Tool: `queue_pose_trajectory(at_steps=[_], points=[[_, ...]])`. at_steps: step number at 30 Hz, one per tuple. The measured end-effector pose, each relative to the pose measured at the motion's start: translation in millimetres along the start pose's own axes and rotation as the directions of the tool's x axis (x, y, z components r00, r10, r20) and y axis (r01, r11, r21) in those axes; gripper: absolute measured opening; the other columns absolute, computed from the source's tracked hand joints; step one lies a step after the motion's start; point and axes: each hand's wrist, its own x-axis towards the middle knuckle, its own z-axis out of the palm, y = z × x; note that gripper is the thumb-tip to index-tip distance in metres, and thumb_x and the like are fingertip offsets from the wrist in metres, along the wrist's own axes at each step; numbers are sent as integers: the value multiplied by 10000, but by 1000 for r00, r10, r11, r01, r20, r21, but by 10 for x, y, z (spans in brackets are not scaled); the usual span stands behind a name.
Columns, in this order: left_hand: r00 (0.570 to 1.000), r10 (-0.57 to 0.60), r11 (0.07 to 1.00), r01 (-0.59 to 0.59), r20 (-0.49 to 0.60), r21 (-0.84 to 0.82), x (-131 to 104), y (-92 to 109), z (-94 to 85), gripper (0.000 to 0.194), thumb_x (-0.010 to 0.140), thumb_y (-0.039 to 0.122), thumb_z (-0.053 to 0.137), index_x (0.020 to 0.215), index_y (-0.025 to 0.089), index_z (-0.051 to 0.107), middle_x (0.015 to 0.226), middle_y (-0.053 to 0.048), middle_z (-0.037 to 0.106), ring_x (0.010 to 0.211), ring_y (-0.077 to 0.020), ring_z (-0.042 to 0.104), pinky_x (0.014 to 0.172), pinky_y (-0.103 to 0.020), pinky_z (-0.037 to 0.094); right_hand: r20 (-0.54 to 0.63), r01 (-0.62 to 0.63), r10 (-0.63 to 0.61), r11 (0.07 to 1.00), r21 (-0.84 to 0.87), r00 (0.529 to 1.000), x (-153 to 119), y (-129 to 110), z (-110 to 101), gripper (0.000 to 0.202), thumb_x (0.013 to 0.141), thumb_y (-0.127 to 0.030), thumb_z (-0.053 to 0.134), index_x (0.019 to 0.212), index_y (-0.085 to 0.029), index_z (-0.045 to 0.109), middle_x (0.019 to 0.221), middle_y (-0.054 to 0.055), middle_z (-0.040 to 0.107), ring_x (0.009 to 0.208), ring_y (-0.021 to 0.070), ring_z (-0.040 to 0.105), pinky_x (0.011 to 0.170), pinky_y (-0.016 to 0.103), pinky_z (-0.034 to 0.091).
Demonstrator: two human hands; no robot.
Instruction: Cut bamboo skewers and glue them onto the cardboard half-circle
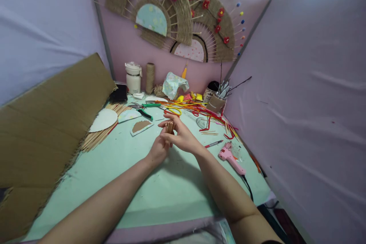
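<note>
Left hand and right hand cupped around a bundle of thin sticks above the surface, pink glue gun lying to the right.

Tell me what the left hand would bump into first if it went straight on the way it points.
Most likely the right hand, which curves close by the bundle of sticks. Depth is unclear, so the left hand may already be touching it.
</note>
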Motion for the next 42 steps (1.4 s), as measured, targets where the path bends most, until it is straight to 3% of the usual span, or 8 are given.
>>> queue_pose_trajectory(at_steps=[6, 11, 17, 23, 28, 30, 33, 42], points=[[999, 37, 997, -36, -20, 75, -44, -20, 20, 402, 894, 539, 415, 998, 172, 542, 953, -93, 624, 872, -235, 598, 746, -346, 495, -72, 36, -22, 977, 209, 997, -48, 120, 88, 623, 767, -273, 698, 1302, -222, 383, 1088, 58, 674, 923, 162, 636, 882, 338, 489], [997, 3, 991, -14, 82, 135, -32, -44, 18, 224, 879, 350, 447, 918, 174, 579, 938, -105, 670, 925, -263, 620, 803, -369, 504, -20, 83, -84, 996, -45, 996, -92, 97, 64, 202, 924, -313, 511, 1020, -177, 627, 1019, 66, 691, 966, 171, 623, 906, 331, 457], [999, -25, 988, 17, 46, 152, 20, -90, 17, 177, 844, 338, 473, 873, 183, 554, 803, -74, 662, 806, -230, 617, 722, -346, 507, -56, 161, -170, 977, -137, 984, -119, 107, 53, 357, 981, -409, 404, 953, -182, 678, 886, 34, 629, 826, 144, 593, 800, 279, 463], [992, -62, 987, 44, 112, 154, 52, -32, 16, 257, 884, 406, 424, 826, 182, 536, 657, -24, 591, 622, -176, 554, 596, -306, 472, -64, 1, -6, 997, -76, 998, -96, 199, 15, 443, 969, -520, 379, 945, -189, 674, 721, -8, 560, 562, 105, 501, 537, 225, 439], [961, -118, 983, 78, 250, 164, 38, 113, -147, 227, 870, 375, 450, 865, 174, 555, 732, -21, 596, 670, -170, 548, 628, -297, 467, -76, 51, -56, 996, -71, 995, -81, 250, -12, 507, 950, -579, 377, 902, -171, 673, 799, 27, 611, 692, 127, 571, 596, 230, 481], [952, -133, 981, 87, 275, 175, 39, 158, -205, 149, 823, 311, 482, 824, 180, 554, 716, -13, 589, 675, -170, 554, 634, -293, 471, -55, 34, -35, 999, -17, 998, -80, 265, -9, 516, 939, -602, 381, 935, -169, 661, 769, 18, 605, 627, 120, 563, 540, 228, 476], [961, -130, 978, 83, 245, 193, 53, 165, -231, 88, 771, 235, 490, 782, 187, 562, 711, -16, 613, 676, -171, 574, 644, -293, 482, -28, 12, -11, 998, 61, 1000, -81, 272, -3, 517, 918, -628, 404, 964, -175, 648, 754, 3, 589, 512, 95, 504, 448, 220, 441], [972, -128, 977, 90, 196, 192, 106, -11, -200, 132, 796, 273, 487, 753, 184, 575, 680, -15, 634, 656, -173, 594, 667, -304, 489, 6, 7, -8, 986, 169, 1000, -67, 251, -35, 375, 899, -538, 517, 948, -190, 646, 746, -12, 576, 537, 95, 495, 481, 217, 443]])
